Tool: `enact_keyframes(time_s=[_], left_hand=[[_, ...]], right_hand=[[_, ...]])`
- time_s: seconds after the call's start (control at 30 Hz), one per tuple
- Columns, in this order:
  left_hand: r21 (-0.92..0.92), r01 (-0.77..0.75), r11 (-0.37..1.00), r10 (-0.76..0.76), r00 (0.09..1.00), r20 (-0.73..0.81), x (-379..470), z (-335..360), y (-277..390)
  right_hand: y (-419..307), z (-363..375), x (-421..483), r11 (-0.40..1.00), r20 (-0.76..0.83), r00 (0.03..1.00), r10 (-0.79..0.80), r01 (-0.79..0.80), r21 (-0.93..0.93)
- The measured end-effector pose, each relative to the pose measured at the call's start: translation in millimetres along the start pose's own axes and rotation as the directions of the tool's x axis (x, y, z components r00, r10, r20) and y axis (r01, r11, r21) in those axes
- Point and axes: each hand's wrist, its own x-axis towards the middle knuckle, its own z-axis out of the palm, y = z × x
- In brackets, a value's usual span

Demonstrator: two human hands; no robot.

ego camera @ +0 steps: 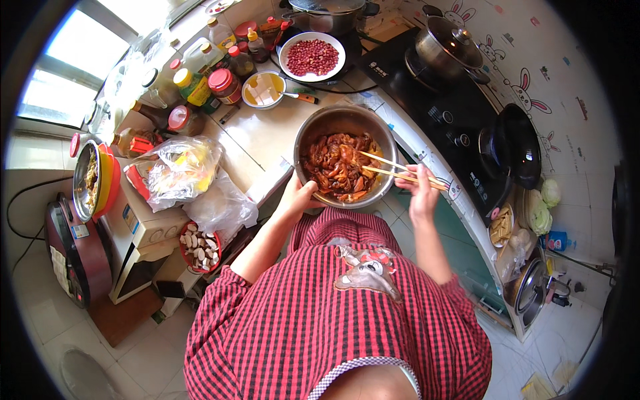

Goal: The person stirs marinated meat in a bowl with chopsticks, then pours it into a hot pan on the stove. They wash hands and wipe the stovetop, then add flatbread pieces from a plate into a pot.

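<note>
My left hand (299, 194) grips the near left rim of a deep stainless steel bowl (345, 113), held in front of my apron. Strips of dark, sauce-coated meat (336, 162) lie in the bowl. A pair of wooden chopsticks (400, 171) is in my right hand (421, 187), at the bowl's right side, their tips in the meat. Beyond the bowl, on the tiled counter, are a white plate of red peanuts (313, 56) and a small bowl of yellow liquid (263, 90) with an orange-handled utensil (306, 98) resting on it.
A black cooktop (425, 95) on the right carries a lidded pot (445, 47) and a black wok (520, 145). Bottles and jars, including a red-lidded jar (224, 86), crowd the back left. Left of me are plastic bags (182, 170) and a red basket of sliced pieces (200, 247).
</note>
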Motion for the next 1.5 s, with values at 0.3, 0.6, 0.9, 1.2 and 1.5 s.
enact_keyframes(time_s=[0.3, 0.6, 0.9, 1.2, 1.5], left_hand=[[0.001, 0.040, 0.999, -0.040, 0.999, 0.026, 4.8, 16.3, 0.3], [-0.019, 0.021, 1.000, -0.019, 0.996, 0.085, 7.2, 20.6, -8.5], [0.035, 0.022, 0.999, -0.024, 0.998, 0.059, 11.7, 24.7, -1.7], [0.100, 0.025, 0.995, -0.042, 0.985, 0.169, 3.3, 33.0, 11.7], [0.127, 0.051, 0.991, -0.068, 0.989, 0.131, 4.7, 34.0, 12.4]], right_hand=[[-15.4, -3.4, -3.3, 0.996, 0.224, 0.972, -0.072, 0.082, -0.037], [-52.9, 8.0, 0.7, 0.855, 0.478, 0.849, -0.224, 0.407, -0.321], [-57.5, -8.5, -0.2, 0.882, 0.471, 0.867, -0.161, 0.341, -0.325], [-64.6, 8.8, -0.9, 0.885, 0.524, 0.819, -0.235, 0.403, -0.232], [-61.2, -10.8, -1.9, 0.881, 0.439, 0.879, -0.188, 0.348, -0.320]])
